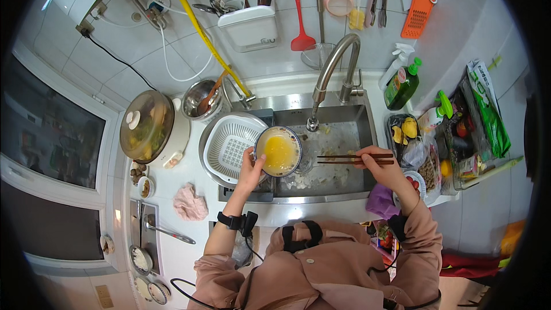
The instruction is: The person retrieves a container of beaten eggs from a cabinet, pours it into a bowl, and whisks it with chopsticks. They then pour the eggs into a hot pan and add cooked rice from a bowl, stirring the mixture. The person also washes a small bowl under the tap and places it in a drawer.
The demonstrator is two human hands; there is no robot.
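Note:
My left hand [252, 167] grips the rim of a patterned ceramic bowl [299, 148] that holds yellow beaten egg [277, 151]. The bowl is held over the left part of the stainless steel sink [346, 125], overlapping the edge of a white plastic colander [228, 146]. In my right hand [376, 165] is a pair of dark wooden chopsticks [338, 159], held level over the sink with their tips pointing left, apart from the bowl. The colander sits inside a metal basin [203, 161]. Above the sink hangs the spout of a pull-down faucet [313, 122].
Left of the sink stand a lidded electric pot [148, 127], a steel pot [204, 103] with a wooden spoon, and a pink cloth [189, 202]. To the right are a green dish soap bottle [402, 86], bagged food [415, 150] and a purple cloth [381, 201]. Utensils hang on the wall.

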